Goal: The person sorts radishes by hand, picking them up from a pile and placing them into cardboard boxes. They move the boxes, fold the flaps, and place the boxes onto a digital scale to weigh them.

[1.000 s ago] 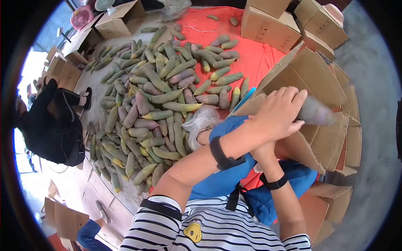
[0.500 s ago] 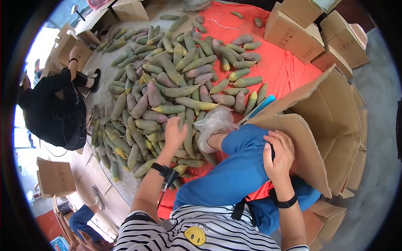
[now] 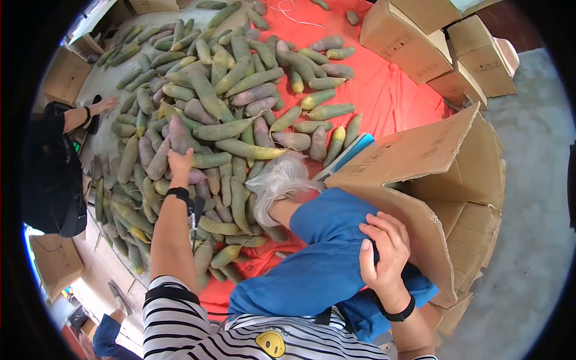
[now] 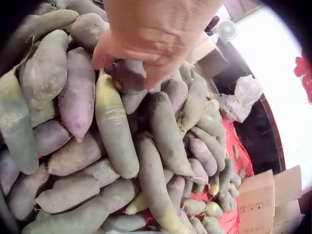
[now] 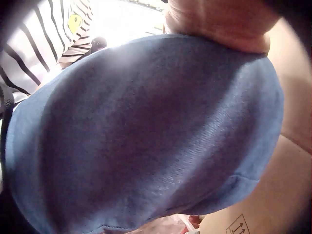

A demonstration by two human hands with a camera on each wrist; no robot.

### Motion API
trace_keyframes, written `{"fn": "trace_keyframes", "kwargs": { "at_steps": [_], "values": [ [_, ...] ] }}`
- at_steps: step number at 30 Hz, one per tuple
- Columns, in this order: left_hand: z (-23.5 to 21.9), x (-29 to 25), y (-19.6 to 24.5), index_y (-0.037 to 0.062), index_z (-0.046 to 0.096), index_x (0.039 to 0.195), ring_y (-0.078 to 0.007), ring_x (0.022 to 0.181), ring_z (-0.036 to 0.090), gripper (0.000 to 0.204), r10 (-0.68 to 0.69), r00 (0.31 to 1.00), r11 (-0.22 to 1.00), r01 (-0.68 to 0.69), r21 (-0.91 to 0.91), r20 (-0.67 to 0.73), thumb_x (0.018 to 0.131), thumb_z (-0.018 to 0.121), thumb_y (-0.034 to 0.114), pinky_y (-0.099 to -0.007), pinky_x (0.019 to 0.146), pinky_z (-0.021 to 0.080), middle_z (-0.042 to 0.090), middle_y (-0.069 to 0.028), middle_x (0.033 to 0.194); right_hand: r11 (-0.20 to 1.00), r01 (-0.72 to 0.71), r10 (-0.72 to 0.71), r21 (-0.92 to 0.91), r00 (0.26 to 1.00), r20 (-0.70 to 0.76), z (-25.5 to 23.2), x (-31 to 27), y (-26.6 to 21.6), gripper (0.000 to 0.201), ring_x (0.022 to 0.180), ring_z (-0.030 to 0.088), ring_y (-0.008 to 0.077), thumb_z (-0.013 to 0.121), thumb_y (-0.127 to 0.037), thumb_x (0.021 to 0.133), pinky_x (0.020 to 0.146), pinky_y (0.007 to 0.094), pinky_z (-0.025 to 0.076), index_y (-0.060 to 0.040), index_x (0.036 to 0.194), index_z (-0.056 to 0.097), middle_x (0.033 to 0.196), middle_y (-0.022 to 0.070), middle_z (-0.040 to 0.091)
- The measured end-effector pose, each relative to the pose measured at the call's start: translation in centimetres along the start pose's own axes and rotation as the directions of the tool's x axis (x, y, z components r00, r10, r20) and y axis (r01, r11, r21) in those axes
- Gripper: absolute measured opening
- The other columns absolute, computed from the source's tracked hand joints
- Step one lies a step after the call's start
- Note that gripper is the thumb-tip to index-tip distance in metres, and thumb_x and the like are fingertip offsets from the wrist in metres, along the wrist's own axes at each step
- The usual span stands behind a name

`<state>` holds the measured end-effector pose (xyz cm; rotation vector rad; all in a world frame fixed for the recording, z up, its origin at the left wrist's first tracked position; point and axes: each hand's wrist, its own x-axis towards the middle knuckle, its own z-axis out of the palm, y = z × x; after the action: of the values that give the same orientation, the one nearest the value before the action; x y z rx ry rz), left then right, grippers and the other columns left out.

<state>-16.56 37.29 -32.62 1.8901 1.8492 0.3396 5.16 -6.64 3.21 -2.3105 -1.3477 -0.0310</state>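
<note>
A large pile of green and purple radishes [image 3: 204,90] lies on the floor. At its middle, the left hand [image 3: 180,163] holds the lower end of a purple radish [image 3: 179,133]. In the left wrist view, thumb and fingers of the left hand [image 4: 156,34] straddle a dark purple radish [image 4: 129,77], whose far part is hidden. The right hand [image 3: 387,252] holds nothing visible and rests by the blue-trousered knee [image 3: 336,219], its fingers loosely bent. Only the base of the right hand [image 5: 222,22] shows in the right wrist view, above the blue cloth.
An open cardboard box [image 3: 420,219] stands beside the knee, with a blue flat item [image 3: 353,150] by its edge. More boxes [image 3: 405,42] stand on the red sheet [image 3: 390,96] and beyond. Another person [image 3: 54,174] is at the left; a plastic-covered foot [image 3: 279,189] borders the pile.
The hands were together over the box with a radish, then parted. The left hand has moved left into the pile and taken hold of a radish; the right hand has settled by the knee.
</note>
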Motion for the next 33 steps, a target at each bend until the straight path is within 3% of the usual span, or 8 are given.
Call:
{"fn": "trace_keyframes", "kwargs": {
  "at_steps": [10,13,16,19,23,27,29,33],
  "values": [
    [1.5,-4.1,1.9,-0.0128,0.048,0.125,-0.0394,0.104,0.063,0.086,-0.103,0.992,0.988,0.11,-0.105,0.071,0.067,0.082,0.041,-0.0424,0.09,0.051,0.061,-0.0287,0.117,1.0,0.001,-0.001,0.01,1.0,0.001,0.1,0.9,-0.9,0.022,0.099,0.062,0.0328,0.065,-0.009,0.071,0.087,0.0421,0.048,-0.0052,0.092,0.069,0.103,0.0109,0.066],
    [2.1,-9.6,1.3,-0.0012,0.058,0.109,-0.0213,0.058,0.058,0.065,-0.282,0.774,0.609,0.6,-0.518,0.567,0.072,0.077,0.049,-0.0335,0.05,0.049,0.061,-0.0105,0.085,1.0,-0.006,0.006,0.024,1.0,-0.019,0.1,0.6,-0.9,0.02,0.099,0.062,0.0324,0.065,-0.009,0.071,0.087,0.0422,0.049,-0.0051,0.091,0.069,0.102,0.0105,0.066],
    [-0.7,-17.0,3.3,0.0039,0.056,0.116,-0.0184,0.057,0.056,0.061,-0.183,0.552,0.453,0.782,-0.429,0.813,0.078,0.072,0.048,-0.0286,0.049,0.045,0.06,-0.0083,0.086,1.0,-0.007,0.008,0.029,0.999,-0.04,0.0,0.3,-0.7,0.019,0.099,0.062,0.0328,0.065,-0.009,0.072,0.087,0.0421,0.049,-0.0048,0.09,0.069,0.1,0.0105,0.066],
    [-3.5,-22.1,5.6,-0.0018,0.05,0.127,-0.0173,0.073,0.063,0.066,-0.001,0.568,0.573,0.674,-0.465,0.823,0.08,0.073,0.04,-0.0275,0.059,0.049,0.062,-0.009,0.099,0.999,0.0,0.003,0.041,0.998,-0.064,0.1,0.0,-0.5,0.019,0.099,0.062,0.033,0.065,-0.009,0.073,0.087,0.042,0.049,-0.0048,0.09,0.069,0.1,0.0107,0.067],
    [-12.2,-25.5,17.2,-0.0018,0.043,0.136,-0.0171,0.112,0.057,0.07,0.619,0.622,0.51,0.147,-0.848,0.48,0.079,0.075,0.023,-0.0327,0.093,0.048,0.058,-0.0096,0.121,0.999,0.004,0.0,0.041,0.995,-0.102,0.1,-0.5,-0.2,0.018,0.098,0.063,0.0332,0.065,-0.008,0.073,0.087,0.0422,0.049,-0.0053,0.09,0.069,0.099,0.0105,0.067],
    [-20.2,-30.2,30.7,0.0011,0.045,0.133,-0.0232,0.114,0.056,0.076,0.928,0.372,0.196,-0.48,-0.855,0.005,0.068,0.079,0.02,-0.0366,0.097,0.044,0.056,-0.0145,0.121,1.0,-0.011,0.012,0.011,0.993,-0.121,0.1,-1.0,-0.1,0.02,0.098,0.062,0.0332,0.065,-0.008,0.072,0.085,0.0428,0.048,-0.0058,0.092,0.068,0.1,0.0109,0.067],
    [-21.7,-33.0,36.0,0.0011,0.044,0.132,-0.0303,0.111,0.056,0.077,0.982,0.185,0.05,-0.467,-0.883,-0.043,0.068,0.08,0.025,-0.0403,0.095,0.046,0.055,-0.0169,0.119,0.999,0.045,-0.038,0.031,0.981,-0.191,0.5,-1.8,0.3,0.021,0.095,0.063,0.0351,0.066,-0.01,0.073,0.082,0.0449,0.048,-0.0057,0.093,0.068,0.098,0.0138,0.067],
    [-20.2,-36.2,37.8,0.0007,0.048,0.127,-0.0359,0.109,0.055,0.067,0.974,0.2,0.022,-0.546,-0.838,-0.104,0.073,0.078,0.027,-0.0432,0.093,0.046,0.055,-0.0192,0.117,1.0,-0.02,0.017,-0.025,0.996,-0.088,0.9,-2.9,0.7,0.029,0.104,0.059,0.0441,0.067,-0.014,0.077,0.089,0.0485,0.045,0.0002,0.103,0.066,0.108,0.022,0.066]
  ]
}}
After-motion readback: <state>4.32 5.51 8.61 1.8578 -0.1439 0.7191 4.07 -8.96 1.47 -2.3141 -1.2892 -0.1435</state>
